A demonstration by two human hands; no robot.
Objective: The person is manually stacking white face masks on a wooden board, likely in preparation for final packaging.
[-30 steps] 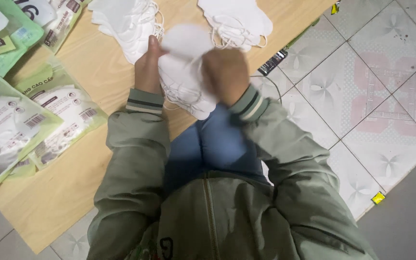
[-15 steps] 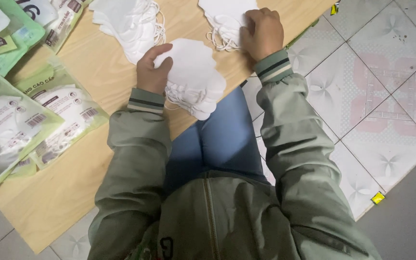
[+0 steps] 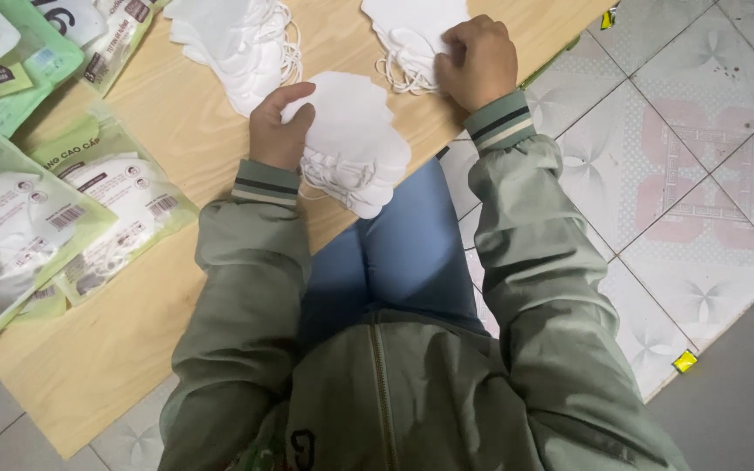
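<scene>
The person wears a sage-green jacket (image 3: 412,392) of smooth, slightly shiny cloth, closed down the front by a zip with a pale metal track. Each sleeve ends in a ribbed knit cuff: the left cuff (image 3: 265,181) and the right cuff (image 3: 499,122) are green with dark stripes running round them. A patch of dark lettering and coloured stitching sits low on the chest. Below the jacket show blue jeans (image 3: 394,253). Both hands are bare.
</scene>
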